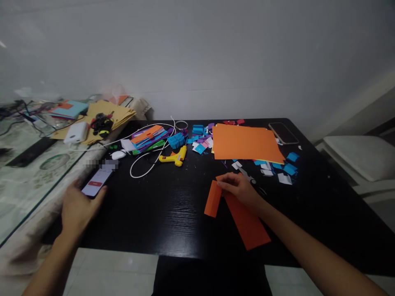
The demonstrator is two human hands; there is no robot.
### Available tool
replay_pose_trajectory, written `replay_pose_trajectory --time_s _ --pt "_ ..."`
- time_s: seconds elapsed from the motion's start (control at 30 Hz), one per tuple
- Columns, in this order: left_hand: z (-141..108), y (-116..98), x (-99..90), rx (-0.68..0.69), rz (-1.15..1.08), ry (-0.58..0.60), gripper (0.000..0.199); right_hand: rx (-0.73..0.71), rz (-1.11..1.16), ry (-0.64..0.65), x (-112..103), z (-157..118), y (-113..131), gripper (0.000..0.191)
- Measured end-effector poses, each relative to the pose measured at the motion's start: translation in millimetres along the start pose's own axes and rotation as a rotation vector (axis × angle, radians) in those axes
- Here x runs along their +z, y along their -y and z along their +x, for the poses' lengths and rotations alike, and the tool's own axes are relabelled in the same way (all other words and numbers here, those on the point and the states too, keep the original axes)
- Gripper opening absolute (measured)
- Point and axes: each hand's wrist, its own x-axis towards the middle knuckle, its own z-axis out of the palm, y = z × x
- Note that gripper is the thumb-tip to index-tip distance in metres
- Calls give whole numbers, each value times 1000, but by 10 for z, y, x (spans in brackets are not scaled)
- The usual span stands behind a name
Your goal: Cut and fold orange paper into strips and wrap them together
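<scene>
On the left side of the black table, my left hand (80, 205) is closed round the lower end of a phone (98, 179) with a lit screen. My right hand (239, 189) pinches the top right corner of a small folded orange paper piece (212, 199). Under and beside that hand lies a longer orange paper strip (247, 224), slanting toward the table's front edge. A pair of scissors (252, 180) rests just beyond my right hand, its blades pointing away to the left.
Large orange sheets (247, 143) lie at the back right, with blue and white scraps around them. A yellow glue gun (174, 157), a looped white cable (131, 170) and stacked coloured strips (149, 139) are at centre left. Another phone (283, 133) lies back right, near a white chair (359, 156).
</scene>
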Motion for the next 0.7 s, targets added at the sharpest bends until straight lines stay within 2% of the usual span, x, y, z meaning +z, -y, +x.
replay_pose_trajectory --time_s 0.2,0.47,0.7 --pt "63 5 20 -18 -43 -2 110 11 9 -5 -4 5 -2 33" --pt "147 152 107 -60 -77 -4 103 15 -9 -14 4 -2 4 34" --pt "183 237 143 -43 -81 10 100 21 -11 -13 3 -3 3 33"
